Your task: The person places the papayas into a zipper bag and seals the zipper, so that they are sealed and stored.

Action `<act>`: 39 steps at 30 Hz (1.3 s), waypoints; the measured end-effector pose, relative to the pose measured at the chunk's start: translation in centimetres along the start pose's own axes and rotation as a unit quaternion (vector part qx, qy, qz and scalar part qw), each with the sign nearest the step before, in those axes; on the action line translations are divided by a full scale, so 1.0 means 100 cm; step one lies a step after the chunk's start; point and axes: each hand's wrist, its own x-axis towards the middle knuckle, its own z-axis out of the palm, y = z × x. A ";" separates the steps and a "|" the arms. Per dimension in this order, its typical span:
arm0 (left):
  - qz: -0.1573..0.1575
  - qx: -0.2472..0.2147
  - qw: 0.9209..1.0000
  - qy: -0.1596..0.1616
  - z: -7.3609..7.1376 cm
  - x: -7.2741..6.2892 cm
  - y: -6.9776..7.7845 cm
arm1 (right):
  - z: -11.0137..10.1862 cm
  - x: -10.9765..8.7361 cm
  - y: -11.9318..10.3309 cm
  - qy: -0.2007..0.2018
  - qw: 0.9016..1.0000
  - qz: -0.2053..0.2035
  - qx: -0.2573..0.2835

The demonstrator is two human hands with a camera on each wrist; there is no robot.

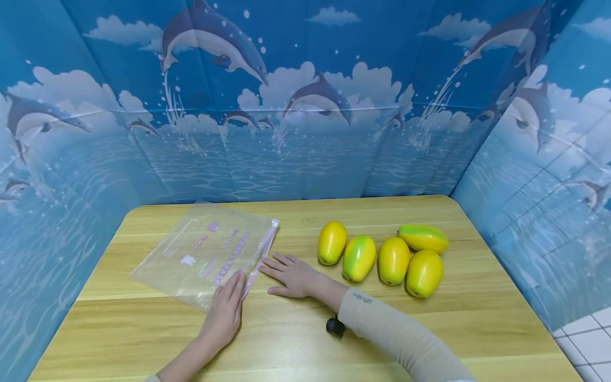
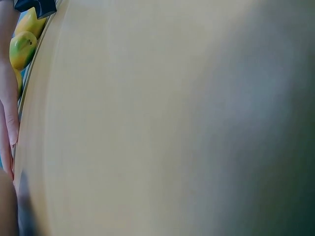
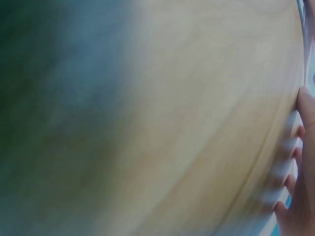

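A clear plastic zip bag [image 1: 181,249] with pink print lies flat on the wooden table, its pink zip strip [image 1: 267,241] facing right. My left hand [image 1: 223,313] rests on the bag's near corner, fingers straight and close together. To the right, my right hand [image 1: 295,278] lies palm down with fingers spread, fingertips at the zip strip. Several yellow-green mangoes [image 1: 393,260] sit right of that hand, beyond the forearm. In the left wrist view, the right hand [image 2: 7,108] and some mangoes [image 2: 23,49] show at the left edge. The right wrist view catches the right hand's fingers [image 3: 290,184] at its right edge.
The wooden table [image 1: 296,345] has rounded far corners. A blue dolphin-print curtain [image 1: 305,154] surrounds it at the back and sides. A small black wrist camera [image 1: 335,327] sits under the right wrist. White floor tiles [image 1: 587,345] show at the lower right.
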 end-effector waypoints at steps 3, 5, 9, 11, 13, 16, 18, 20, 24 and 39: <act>-0.014 -0.012 1.000 0.002 0.000 0.000 0.000 | 0.001 0.000 0.000 0.004 1.000 -0.002 -0.001; -0.020 -0.018 1.000 0.005 0.001 0.000 -0.001 | 0.002 0.000 0.000 0.009 1.000 -0.006 -0.001; -0.025 -0.023 0.999 0.004 0.001 -0.001 -0.001 | 0.003 0.000 0.000 0.011 1.000 -0.011 -0.002; -0.025 -0.025 0.999 0.002 0.001 -0.001 -0.001 | 0.002 0.000 0.000 0.009 1.000 -0.011 -0.002; -0.022 -0.030 0.999 0.011 0.002 -0.002 -0.001 | 0.003 0.000 0.000 0.009 1.000 -0.010 -0.004; -0.016 -0.042 0.999 0.030 0.003 -0.002 -0.001 | 0.003 0.000 0.001 0.008 1.000 -0.009 -0.006; -0.010 -0.051 0.998 0.048 0.004 -0.003 -0.001 | 0.003 0.000 0.001 0.007 1.000 -0.008 -0.007; -0.002 -0.057 0.996 0.065 0.004 -0.003 -0.002 | 0.003 0.000 0.001 0.008 1.000 -0.007 -0.006; 0.017 -0.059 0.993 0.096 0.005 -0.003 -0.003 | 0.003 0.000 0.001 0.011 1.000 -0.007 0.000; 0.010 -0.065 0.983 0.171 0.001 0.005 -0.005 | 0.001 -0.001 0.002 0.015 1.000 -0.015 0.005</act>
